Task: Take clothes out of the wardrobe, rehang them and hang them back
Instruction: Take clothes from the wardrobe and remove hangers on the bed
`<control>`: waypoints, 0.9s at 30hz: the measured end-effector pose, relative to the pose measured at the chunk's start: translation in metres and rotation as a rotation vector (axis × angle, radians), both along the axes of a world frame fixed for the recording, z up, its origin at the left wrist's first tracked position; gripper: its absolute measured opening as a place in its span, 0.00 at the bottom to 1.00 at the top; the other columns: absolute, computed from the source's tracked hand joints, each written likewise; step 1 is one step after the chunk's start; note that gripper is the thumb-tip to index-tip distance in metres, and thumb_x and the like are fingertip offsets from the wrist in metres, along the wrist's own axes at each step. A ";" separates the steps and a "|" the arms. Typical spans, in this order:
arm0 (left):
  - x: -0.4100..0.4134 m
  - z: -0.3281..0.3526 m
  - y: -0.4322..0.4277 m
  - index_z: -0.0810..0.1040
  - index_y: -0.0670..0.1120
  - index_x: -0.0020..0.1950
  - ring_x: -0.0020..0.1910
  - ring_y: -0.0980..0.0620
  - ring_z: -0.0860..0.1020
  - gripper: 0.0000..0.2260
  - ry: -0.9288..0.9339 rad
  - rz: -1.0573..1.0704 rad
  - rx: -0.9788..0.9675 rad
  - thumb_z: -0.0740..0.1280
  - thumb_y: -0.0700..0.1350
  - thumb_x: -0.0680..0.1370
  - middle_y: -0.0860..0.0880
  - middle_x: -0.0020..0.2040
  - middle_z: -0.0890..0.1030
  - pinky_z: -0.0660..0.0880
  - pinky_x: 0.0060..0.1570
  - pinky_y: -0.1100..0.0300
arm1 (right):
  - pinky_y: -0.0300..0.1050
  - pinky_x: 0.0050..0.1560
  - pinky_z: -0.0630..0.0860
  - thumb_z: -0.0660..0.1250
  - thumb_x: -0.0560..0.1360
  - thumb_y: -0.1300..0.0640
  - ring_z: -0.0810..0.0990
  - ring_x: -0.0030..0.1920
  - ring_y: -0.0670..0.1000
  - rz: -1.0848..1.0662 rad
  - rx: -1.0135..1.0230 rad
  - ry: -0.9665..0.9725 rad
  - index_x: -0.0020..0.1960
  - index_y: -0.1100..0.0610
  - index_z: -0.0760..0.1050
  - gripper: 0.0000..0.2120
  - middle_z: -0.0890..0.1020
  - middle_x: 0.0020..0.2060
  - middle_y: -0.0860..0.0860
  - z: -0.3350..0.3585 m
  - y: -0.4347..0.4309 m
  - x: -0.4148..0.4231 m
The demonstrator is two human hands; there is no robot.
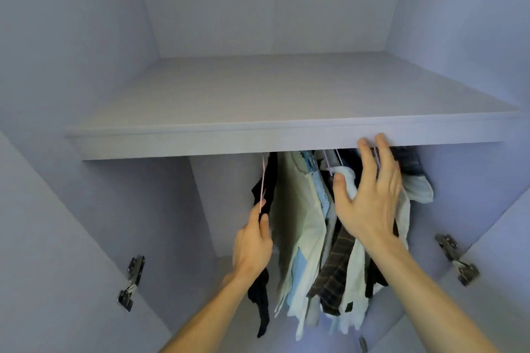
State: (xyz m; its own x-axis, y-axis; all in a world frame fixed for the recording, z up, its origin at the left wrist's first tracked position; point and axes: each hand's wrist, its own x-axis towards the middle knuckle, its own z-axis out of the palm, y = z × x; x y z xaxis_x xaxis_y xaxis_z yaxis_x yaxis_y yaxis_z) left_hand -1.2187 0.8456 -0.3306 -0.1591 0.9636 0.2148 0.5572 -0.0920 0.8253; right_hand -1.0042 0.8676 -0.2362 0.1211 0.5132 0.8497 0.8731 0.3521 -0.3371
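Left hand [252,241] pinches pink hanger [262,186] carrying black garment [261,304] – left of hung clothes [301,223]. Right hand [370,198] spread flat on the clothes – fingertips at shelf [258,137] front edge.

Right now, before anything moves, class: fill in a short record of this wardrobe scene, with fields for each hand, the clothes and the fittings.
place: open wardrobe, shelf above hanging clothes
left hand: grips pink hanger carrying black garment
right hand: fingers straight and spread, pressed against the hanging clothes
clothes colours: cream, pale blue, white, brown plaid
fittings: left hinge and right hinge at the door edges
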 end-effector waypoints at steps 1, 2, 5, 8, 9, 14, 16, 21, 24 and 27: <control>-0.005 -0.008 -0.013 0.64 0.59 0.76 0.23 0.55 0.71 0.18 0.057 -0.011 -0.006 0.54 0.49 0.85 0.53 0.27 0.74 0.65 0.23 0.61 | 0.57 0.75 0.62 0.64 0.78 0.49 0.63 0.76 0.57 0.080 -0.069 0.038 0.76 0.56 0.64 0.29 0.62 0.77 0.55 -0.018 -0.015 -0.007; -0.010 -0.015 -0.026 0.64 0.60 0.75 0.22 0.55 0.69 0.18 0.122 -0.020 -0.017 0.54 0.49 0.85 0.54 0.26 0.71 0.63 0.23 0.61 | 0.55 0.74 0.64 0.64 0.78 0.48 0.65 0.75 0.55 0.164 -0.162 0.094 0.75 0.56 0.66 0.28 0.64 0.75 0.53 -0.035 -0.028 -0.013; -0.029 -0.030 -0.067 0.62 0.59 0.75 0.27 0.47 0.73 0.17 0.304 -0.025 -0.078 0.52 0.51 0.85 0.54 0.27 0.68 0.71 0.29 0.52 | 0.53 0.72 0.68 0.62 0.80 0.41 0.66 0.73 0.47 0.424 -0.479 0.255 0.73 0.52 0.66 0.25 0.67 0.72 0.48 -0.072 -0.051 -0.039; -0.053 -0.041 -0.108 0.60 0.56 0.74 0.31 0.43 0.74 0.17 0.457 0.047 -0.141 0.50 0.52 0.85 0.54 0.30 0.69 0.74 0.34 0.51 | 0.46 0.71 0.65 0.60 0.79 0.38 0.62 0.73 0.42 0.639 -0.672 0.163 0.76 0.50 0.64 0.30 0.66 0.74 0.46 -0.087 -0.048 -0.073; -0.059 -0.044 -0.123 0.59 0.55 0.74 0.30 0.43 0.73 0.17 0.520 0.073 -0.159 0.49 0.53 0.85 0.53 0.31 0.70 0.73 0.33 0.52 | 0.47 0.72 0.64 0.60 0.79 0.39 0.62 0.74 0.45 0.704 -0.707 0.091 0.77 0.52 0.64 0.31 0.66 0.75 0.47 -0.090 -0.046 -0.085; -0.057 -0.065 -0.226 0.57 0.58 0.69 0.32 0.42 0.76 0.16 0.623 0.278 -0.256 0.44 0.57 0.83 0.51 0.39 0.79 0.76 0.33 0.53 | 0.56 0.67 0.71 0.59 0.83 0.52 0.76 0.65 0.54 1.077 -0.760 -0.282 0.60 0.56 0.81 0.15 0.82 0.59 0.48 -0.104 -0.061 -0.132; -0.036 -0.069 -0.270 0.60 0.60 0.69 0.39 0.45 0.81 0.16 0.602 0.414 -0.314 0.44 0.59 0.82 0.55 0.48 0.83 0.77 0.36 0.56 | 0.52 0.58 0.75 0.63 0.82 0.60 0.81 0.53 0.53 1.218 -0.741 -0.350 0.50 0.56 0.83 0.10 0.84 0.47 0.46 -0.114 -0.078 -0.140; 0.032 -0.063 -0.395 0.74 0.56 0.60 0.41 0.56 0.82 0.09 0.598 0.883 -0.366 0.58 0.55 0.82 0.58 0.46 0.84 0.76 0.33 0.63 | 0.40 0.47 0.72 0.66 0.80 0.62 0.78 0.42 0.46 1.662 -0.777 -0.458 0.44 0.56 0.81 0.09 0.80 0.39 0.43 -0.128 -0.174 -0.156; 0.066 -0.058 -0.451 0.80 0.53 0.54 0.42 0.53 0.80 0.09 0.560 1.124 -0.365 0.62 0.53 0.82 0.55 0.46 0.82 0.77 0.40 0.60 | 0.43 0.43 0.72 0.64 0.81 0.58 0.77 0.41 0.47 1.871 -0.815 -0.515 0.44 0.56 0.80 0.09 0.78 0.39 0.44 -0.124 -0.226 -0.163; 0.118 -0.054 -0.499 0.81 0.51 0.52 0.45 0.53 0.78 0.08 0.506 1.421 -0.314 0.64 0.52 0.81 0.54 0.47 0.80 0.75 0.45 0.61 | 0.46 0.41 0.74 0.60 0.81 0.51 0.77 0.40 0.48 2.134 -0.762 -0.624 0.44 0.55 0.79 0.13 0.78 0.40 0.44 -0.118 -0.294 -0.156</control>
